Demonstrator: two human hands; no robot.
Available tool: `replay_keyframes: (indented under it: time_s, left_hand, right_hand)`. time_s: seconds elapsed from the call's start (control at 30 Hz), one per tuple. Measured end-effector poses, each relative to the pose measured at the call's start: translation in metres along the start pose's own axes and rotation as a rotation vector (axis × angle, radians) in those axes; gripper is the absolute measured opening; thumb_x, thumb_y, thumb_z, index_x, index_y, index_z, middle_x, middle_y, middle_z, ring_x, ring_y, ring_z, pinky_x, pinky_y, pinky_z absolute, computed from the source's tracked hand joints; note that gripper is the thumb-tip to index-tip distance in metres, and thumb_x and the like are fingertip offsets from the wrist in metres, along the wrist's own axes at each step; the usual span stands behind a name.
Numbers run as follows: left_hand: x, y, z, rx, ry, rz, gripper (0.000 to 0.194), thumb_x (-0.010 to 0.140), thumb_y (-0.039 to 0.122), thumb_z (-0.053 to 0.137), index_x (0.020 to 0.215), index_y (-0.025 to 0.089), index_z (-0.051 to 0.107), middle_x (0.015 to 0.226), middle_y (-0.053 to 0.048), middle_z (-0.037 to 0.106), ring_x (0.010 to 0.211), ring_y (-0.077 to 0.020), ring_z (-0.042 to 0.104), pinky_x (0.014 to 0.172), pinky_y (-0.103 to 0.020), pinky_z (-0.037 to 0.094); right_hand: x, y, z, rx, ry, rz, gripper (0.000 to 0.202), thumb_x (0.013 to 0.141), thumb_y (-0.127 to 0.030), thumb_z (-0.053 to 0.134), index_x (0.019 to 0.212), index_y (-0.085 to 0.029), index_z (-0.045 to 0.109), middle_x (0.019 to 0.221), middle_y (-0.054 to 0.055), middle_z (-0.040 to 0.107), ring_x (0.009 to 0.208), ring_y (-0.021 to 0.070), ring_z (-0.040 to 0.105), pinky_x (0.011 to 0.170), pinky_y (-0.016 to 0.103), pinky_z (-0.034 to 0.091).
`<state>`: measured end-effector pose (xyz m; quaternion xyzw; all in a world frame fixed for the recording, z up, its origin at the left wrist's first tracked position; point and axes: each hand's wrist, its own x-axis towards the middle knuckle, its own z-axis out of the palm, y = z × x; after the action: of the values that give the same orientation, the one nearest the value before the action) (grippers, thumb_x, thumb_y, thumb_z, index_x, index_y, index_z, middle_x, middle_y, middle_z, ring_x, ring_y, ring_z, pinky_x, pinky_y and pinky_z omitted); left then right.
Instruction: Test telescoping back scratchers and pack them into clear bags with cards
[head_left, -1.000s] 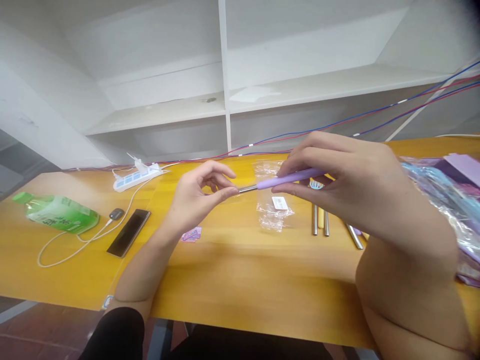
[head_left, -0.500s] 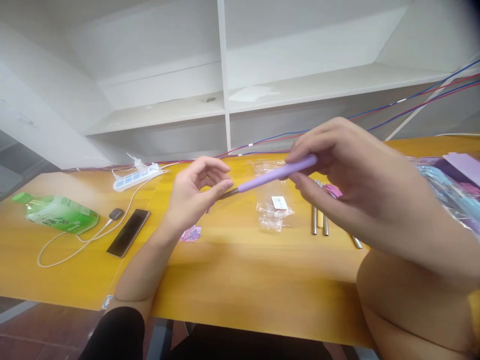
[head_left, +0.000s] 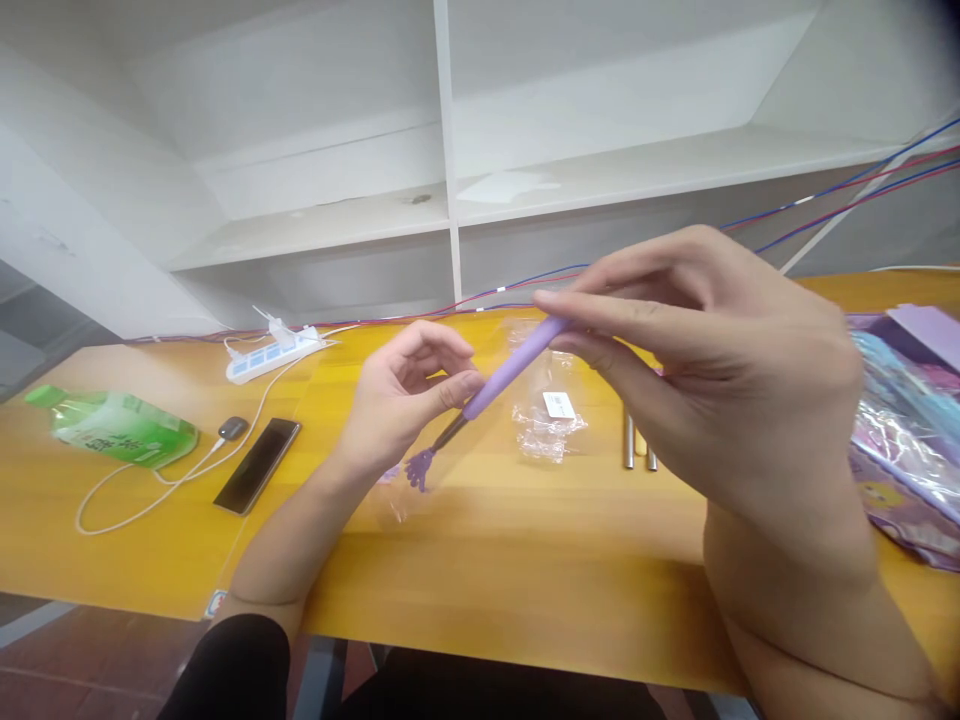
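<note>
A purple stick [head_left: 514, 370] with a dark metal rod and a small purple hand-shaped end [head_left: 420, 468] slants down to the left. My right hand [head_left: 675, 350] pinches its upper end between thumb and fingers. Around the middle of the stick, my left hand [head_left: 412, 390] has curled fingers, its thumb tip against the purple part near the metal rod. Behind the stick lies a clear plastic wrapper [head_left: 540, 440] with a white label [head_left: 559, 405]. Several metal tubes [head_left: 628, 440] are partly hidden by my right hand.
On the left are a green bottle [head_left: 124, 425], a phone [head_left: 257, 466], a white cable and a power strip [head_left: 274, 355]. Packaged purple and blue items [head_left: 911, 450] lie at the right. Shelves [head_left: 315, 225] rise behind the table [head_left: 487, 560].
The stick has tilted more steeply, and its hand-shaped end now shows below my left hand. My right hand has moved left and turned, with its fingers over the stick's top end.
</note>
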<state>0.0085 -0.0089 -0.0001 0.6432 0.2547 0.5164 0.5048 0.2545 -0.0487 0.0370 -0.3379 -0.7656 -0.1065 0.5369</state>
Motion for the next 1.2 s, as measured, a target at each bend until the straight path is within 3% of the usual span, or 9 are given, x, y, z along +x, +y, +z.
replay_keyframes:
  time_s: [0.1,0.43,0.87,1.1,1.2]
  left_hand:
    - [0.000,-0.002,0.002,-0.028,0.031,0.001,0.030,0.085,0.028,0.096,0.104,0.021,0.074,0.094,0.000,0.071,0.074,-0.0091,0.068,0.064,-0.018,0.062]
    - [0.001,-0.002,0.007,-0.081,0.072,0.052,0.026,0.087,0.026,0.094,0.101,0.022,0.073,0.085,0.001,0.068,0.071,-0.0079,0.063,0.067,-0.018,0.059]
    - [0.002,-0.004,0.002,-0.058,0.115,0.109,0.026,0.087,0.027,0.095,0.103,0.023,0.074,0.090,0.000,0.067,0.077,-0.0092,0.065,0.071,-0.020,0.061]
    - [0.001,-0.002,0.004,-0.062,0.143,0.119,0.027,0.087,0.028,0.095,0.103,0.023,0.073,0.089,0.000,0.067,0.078,-0.0100,0.065,0.072,-0.021,0.060]
    - [0.001,-0.002,0.004,-0.070,0.144,0.126,0.027,0.088,0.026,0.095,0.103,0.023,0.073,0.089,0.001,0.068,0.078,-0.0095,0.065,0.072,-0.020,0.059]
  right_hand:
    - [0.000,0.000,0.007,0.033,0.044,-0.026,0.038,0.099,-0.011,0.074,0.123,-0.039,0.081,0.113,0.002,0.078,0.096,0.0202,0.077,0.080,0.037,0.063]
    - [0.001,-0.006,0.014,0.000,-0.046,-0.164,0.034,0.099,-0.008,0.072,0.122,-0.033,0.078,0.103,-0.001,0.084,0.093,0.0221,0.076,0.087,0.040,0.062]
    - [0.001,-0.004,0.016,-0.048,-0.014,-0.076,0.042,0.102,-0.005,0.065,0.131,-0.034,0.073,0.115,0.001,0.083,0.099,0.0224,0.077,0.089,0.040,0.060]
    - [-0.001,-0.008,0.021,0.060,-0.034,0.039,0.031,0.103,-0.010,0.067,0.122,-0.032,0.077,0.105,0.000,0.083,0.084,0.0170,0.075,0.067,0.031,0.054]
    - [-0.003,-0.010,0.026,0.133,-0.072,0.038,0.029,0.104,-0.011,0.066,0.122,-0.030,0.078,0.106,0.000,0.083,0.083,0.0160,0.076,0.068,0.031,0.055]
